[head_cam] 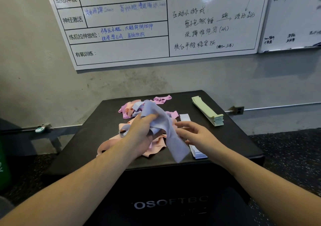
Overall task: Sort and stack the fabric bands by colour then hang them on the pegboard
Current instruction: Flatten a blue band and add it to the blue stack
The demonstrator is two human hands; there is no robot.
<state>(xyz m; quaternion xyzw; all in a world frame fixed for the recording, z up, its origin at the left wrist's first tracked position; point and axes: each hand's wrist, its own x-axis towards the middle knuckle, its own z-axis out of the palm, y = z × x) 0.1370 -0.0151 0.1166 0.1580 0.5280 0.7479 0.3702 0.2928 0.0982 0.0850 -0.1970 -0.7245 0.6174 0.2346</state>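
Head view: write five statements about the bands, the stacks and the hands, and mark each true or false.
1. The left hand grips a lavender band. True.
2. The green stack lies at the left edge of the box. False: it lies at the right, toward the wall.
3. The right hand grips a pink band. False: its fingers are spread and hold nothing.
4. An unsorted pile of pink, peach and lavender bands remains on the box. True.
5. A lavender stack lies between the green stack and the pile. True.
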